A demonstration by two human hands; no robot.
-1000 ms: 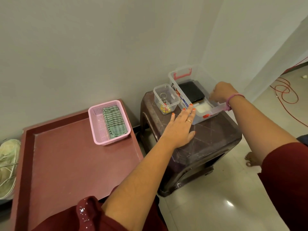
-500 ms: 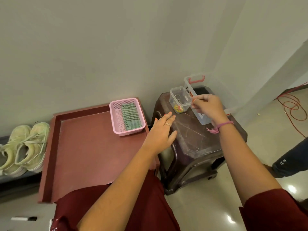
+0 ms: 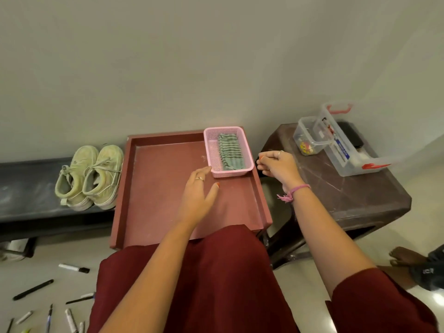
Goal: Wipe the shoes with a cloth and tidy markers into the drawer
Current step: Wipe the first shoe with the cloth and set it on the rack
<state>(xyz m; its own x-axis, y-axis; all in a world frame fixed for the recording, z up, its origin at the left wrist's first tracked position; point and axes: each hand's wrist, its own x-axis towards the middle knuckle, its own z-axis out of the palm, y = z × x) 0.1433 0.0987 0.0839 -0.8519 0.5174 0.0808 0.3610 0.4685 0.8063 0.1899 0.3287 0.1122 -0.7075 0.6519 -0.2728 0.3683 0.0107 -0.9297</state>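
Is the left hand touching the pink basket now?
Cannot tell. In the head view, the fingertips of the left hand reach the near left corner of the pink basket, but neither contact nor a gap is plain.

A green-and-dark striped cloth (image 3: 230, 151) lies in a pink mesh basket (image 3: 211, 150) on the reddish-brown tray (image 3: 165, 188). The sneakers (image 3: 90, 176) are pale green, the stool (image 3: 348, 195) dark brown.

I see a plain off-white wall (image 3: 216, 56) | glossy pale floor (image 3: 307, 296) | dark low bench (image 3: 26, 188) at left | dark brown plastic stool (image 3: 348, 193) at right.
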